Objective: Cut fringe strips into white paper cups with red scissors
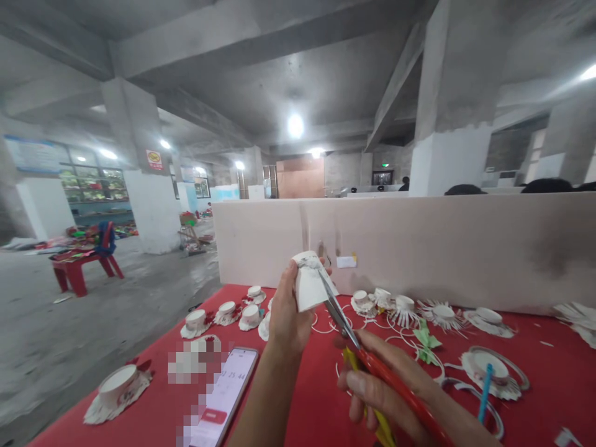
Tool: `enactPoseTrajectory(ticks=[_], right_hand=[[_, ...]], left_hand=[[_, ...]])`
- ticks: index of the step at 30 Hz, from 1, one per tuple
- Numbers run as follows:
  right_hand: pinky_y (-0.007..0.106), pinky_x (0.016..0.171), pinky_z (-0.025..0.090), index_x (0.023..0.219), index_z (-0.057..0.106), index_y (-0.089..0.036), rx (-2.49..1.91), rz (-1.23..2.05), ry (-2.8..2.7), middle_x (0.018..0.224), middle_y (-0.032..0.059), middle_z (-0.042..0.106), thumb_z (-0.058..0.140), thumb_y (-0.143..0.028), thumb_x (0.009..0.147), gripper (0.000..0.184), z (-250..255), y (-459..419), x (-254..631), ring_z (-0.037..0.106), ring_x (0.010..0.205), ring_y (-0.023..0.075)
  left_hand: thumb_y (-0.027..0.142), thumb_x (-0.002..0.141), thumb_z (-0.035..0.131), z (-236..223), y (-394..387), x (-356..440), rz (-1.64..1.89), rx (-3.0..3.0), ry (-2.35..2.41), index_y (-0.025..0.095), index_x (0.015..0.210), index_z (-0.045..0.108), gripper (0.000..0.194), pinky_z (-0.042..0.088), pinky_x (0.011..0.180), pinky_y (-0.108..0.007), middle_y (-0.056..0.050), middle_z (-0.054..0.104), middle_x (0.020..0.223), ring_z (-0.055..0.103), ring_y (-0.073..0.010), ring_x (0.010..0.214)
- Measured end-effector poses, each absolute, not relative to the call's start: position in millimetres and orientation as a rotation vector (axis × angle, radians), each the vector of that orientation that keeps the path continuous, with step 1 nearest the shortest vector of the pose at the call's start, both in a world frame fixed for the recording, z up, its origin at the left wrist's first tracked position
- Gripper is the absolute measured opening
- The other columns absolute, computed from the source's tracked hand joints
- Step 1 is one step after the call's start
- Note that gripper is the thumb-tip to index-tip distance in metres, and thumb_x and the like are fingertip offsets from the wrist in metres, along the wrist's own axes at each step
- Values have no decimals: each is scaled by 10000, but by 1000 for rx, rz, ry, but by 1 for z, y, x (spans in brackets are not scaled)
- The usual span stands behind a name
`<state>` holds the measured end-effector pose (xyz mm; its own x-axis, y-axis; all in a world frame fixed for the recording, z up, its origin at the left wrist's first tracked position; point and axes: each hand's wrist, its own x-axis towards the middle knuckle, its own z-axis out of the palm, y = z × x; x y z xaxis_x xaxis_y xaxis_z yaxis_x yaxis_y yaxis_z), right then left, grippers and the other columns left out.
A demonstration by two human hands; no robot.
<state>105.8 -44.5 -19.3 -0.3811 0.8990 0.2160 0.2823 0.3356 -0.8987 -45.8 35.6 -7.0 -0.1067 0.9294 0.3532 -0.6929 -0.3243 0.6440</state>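
In front of me my left hand holds a white paper cup, tilted with its opening facing partly toward me. Fingers wrap round the cup's left side and behind it. Red-handled scissors are in my right hand, their blades pointing up and left. The blades lie against the cup's right side, the tip near its upper part; whether they cut into it I cannot tell. Something yellow shows beneath my right hand, partly covered by the fingers. Below my left forearm lies a phone with a lit screen.
On the red tablecloth sit several cut cups with fringed brims, one a white cup hat at front left. Paper rings, green paper and a blue pen lie right. A pale partition borders the table's far edge.
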Motion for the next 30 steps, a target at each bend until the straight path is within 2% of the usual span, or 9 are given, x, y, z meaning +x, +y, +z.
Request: enactPoseTrajectory(ticks=[3,6,12,21,26,30], right_hand=[[242,508,474,1141,535,-228,-1006,1157,-1845,668,27,687,459,-425,809,393,-18,-45,104,662,585,172],[233,527,463,1187,506,-252,-1074,1139,-1815,670,6,681,479,-461,818,425,-20,-48,103,633,584,154],[271,604,483,1170,517,-259,-1094,1091,-1819,699,1,664,485,-447,822,396,-22,-49,105,626,663,172],[253,590,474,1105,532,-244,-1133,1098,-1757,722,-3,643,517,-384,826,313,-24,-48,103,617,664,153],[289,584,496,1113,559,-274,-1141,1127,-1718,692,11,658,523,-464,784,382,-25,-47,100,636,632,191],[330,646,508,1164,520,-297,-1201,1110,-1701,749,33,673,500,-473,795,409,-33,-46,100,656,705,222]], left_hand=[[402,812,524,-8,37,-46,1723,860,382,109,1019,606,368,495,756,-351,-146,660,1017,629,-258,894],[415,806,532,-9,37,-44,1730,874,355,107,1010,614,378,493,762,-344,-140,664,1007,634,-252,882],[402,799,545,-10,36,-42,1722,841,311,136,1037,604,362,482,789,-340,-115,669,994,634,-243,897],[430,810,517,-11,43,-37,1707,778,311,124,1016,609,380,490,747,-352,-112,675,941,645,-230,817],[411,800,547,-13,46,-35,1753,714,312,120,1008,620,365,484,759,-317,-97,678,927,639,-214,845],[407,794,558,-10,45,-40,1787,725,339,121,993,631,356,480,779,-322,-95,679,935,638,-222,866]])
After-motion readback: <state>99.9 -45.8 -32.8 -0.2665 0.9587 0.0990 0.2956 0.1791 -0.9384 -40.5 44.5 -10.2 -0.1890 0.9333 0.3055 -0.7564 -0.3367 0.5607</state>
